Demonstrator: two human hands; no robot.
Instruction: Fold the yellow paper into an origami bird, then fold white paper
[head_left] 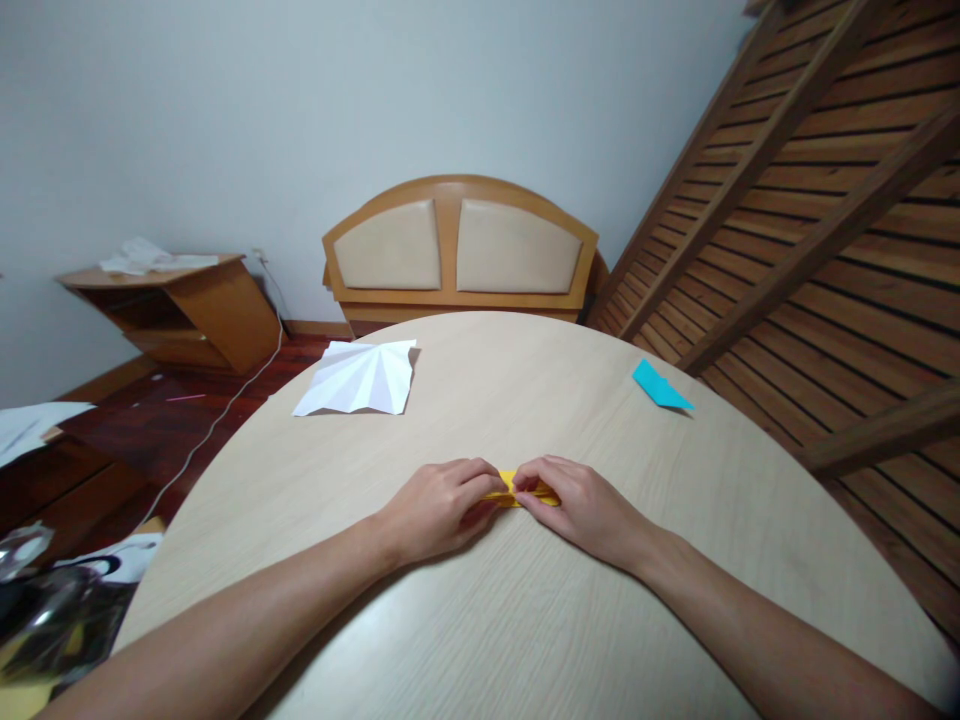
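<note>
A small folded yellow paper [513, 489] lies on the round light wooden table [525, 620], mostly covered by fingers. My left hand [439, 505] pinches its left end with curled fingers. My right hand [577, 503] presses and pinches its right end. The two sets of fingertips nearly meet over the paper, and only a narrow yellow strip shows between them.
A creased white paper sheet [360, 378] lies at the table's far left. A folded blue paper [660, 386] lies at the far right. Beyond the table stand a padded headboard [459, 245], a low wooden shelf [180, 300] and slatted wooden frames [825, 200].
</note>
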